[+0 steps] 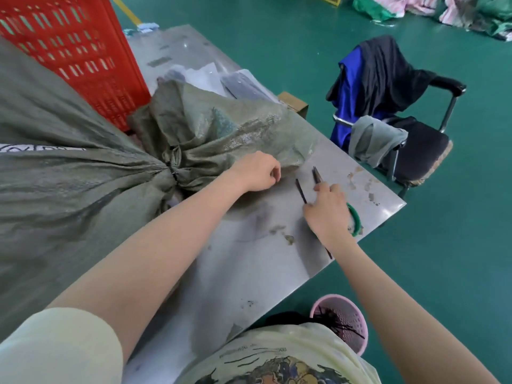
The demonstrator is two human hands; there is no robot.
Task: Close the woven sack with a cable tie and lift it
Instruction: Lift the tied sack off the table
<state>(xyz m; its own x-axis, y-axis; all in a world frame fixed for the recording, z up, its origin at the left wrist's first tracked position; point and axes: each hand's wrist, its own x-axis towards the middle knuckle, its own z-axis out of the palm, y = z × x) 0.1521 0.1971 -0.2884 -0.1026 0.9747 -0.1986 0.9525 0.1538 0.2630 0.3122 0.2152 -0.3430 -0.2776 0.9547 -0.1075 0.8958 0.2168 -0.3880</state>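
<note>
Sack (pixel 69 167) neck tied w/ cable tie (pixel 174 175); right hand (pixel 328 214) on pliers (pixel 318 178).

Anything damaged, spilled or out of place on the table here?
Nothing spilled or damaged. The metal table is stained and smudged, and loose cable ties lie by the right hand. The sack neck is already cinched.

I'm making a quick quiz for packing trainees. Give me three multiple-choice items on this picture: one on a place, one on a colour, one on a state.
1. Where is the pink basket?
A. on the table
B. on the floor beside the table
C. on the chair

2. What colour is the crate?
A. red
B. blue
C. yellow

3. How is the sack neck?
A. wide open
B. folded flat
C. gathered and tied

Answers:
1. B, it stands below the table edge.
2. A, its slotted walls are red.
3. C, a dark tie cinches the bunched fabric.
</note>
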